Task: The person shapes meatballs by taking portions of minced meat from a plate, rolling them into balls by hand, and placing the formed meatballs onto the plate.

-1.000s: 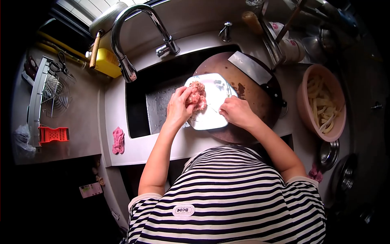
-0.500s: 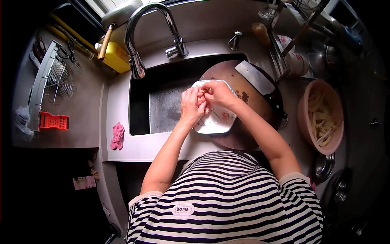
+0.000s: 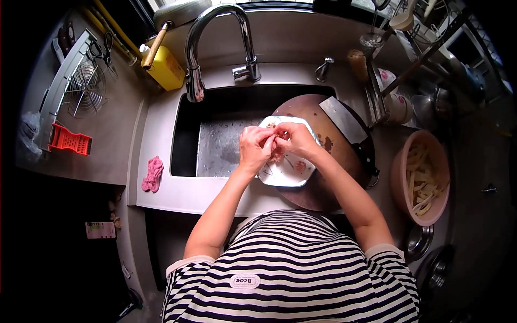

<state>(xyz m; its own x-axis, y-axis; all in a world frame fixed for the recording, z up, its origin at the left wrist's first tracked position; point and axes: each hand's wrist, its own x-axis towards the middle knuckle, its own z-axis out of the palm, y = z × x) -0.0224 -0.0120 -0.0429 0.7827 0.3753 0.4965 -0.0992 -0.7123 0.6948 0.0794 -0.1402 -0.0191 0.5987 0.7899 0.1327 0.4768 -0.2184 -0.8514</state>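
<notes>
On the shirt [image 3: 301, 237], a patch [image 3: 245, 281] is showing upside-down letters, looking like "Bcoe"; smaller print is blurring.

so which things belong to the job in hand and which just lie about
Job, it seems:
- pinkish minced meat, in left hand and right hand
- white squarish patterned plate
- round brown board

Lying about:
- crumpled pink cloth
- red plastic grater
- yellow plastic bottle

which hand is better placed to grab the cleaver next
Probably the right hand: it is nearer the cleaver, whose handle lies on that side. The left hand is farther off. Both touch the meat.
</notes>
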